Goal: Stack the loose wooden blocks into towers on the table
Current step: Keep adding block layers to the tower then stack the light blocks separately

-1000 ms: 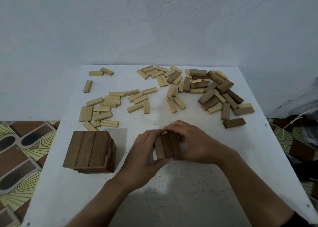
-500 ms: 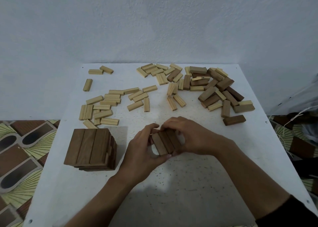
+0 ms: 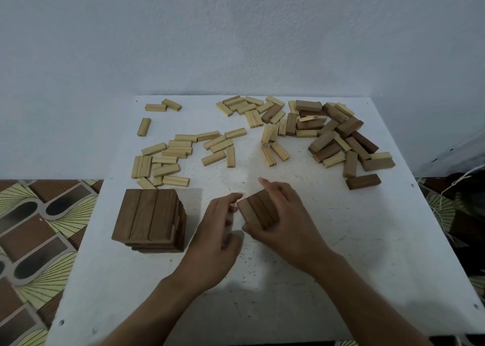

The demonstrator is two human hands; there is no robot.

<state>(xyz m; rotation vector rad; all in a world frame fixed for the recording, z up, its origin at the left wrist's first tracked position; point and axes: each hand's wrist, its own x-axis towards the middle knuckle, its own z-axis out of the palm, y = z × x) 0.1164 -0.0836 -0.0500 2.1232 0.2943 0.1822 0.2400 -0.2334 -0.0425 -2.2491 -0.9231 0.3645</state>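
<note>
Three blocks (image 3: 258,211) — right hand (image 3: 288,223) around, left (image 3: 217,231) beside

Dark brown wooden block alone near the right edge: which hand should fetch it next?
Probably right hand: the lone dark brown wooden block lies on its side; the left hand could steady the three-block row.

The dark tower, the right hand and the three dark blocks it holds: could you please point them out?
dark tower (image 3: 147,214), head view, top layer
right hand (image 3: 291,222), head view, its back
three dark blocks (image 3: 259,212), head view, middle block
</note>
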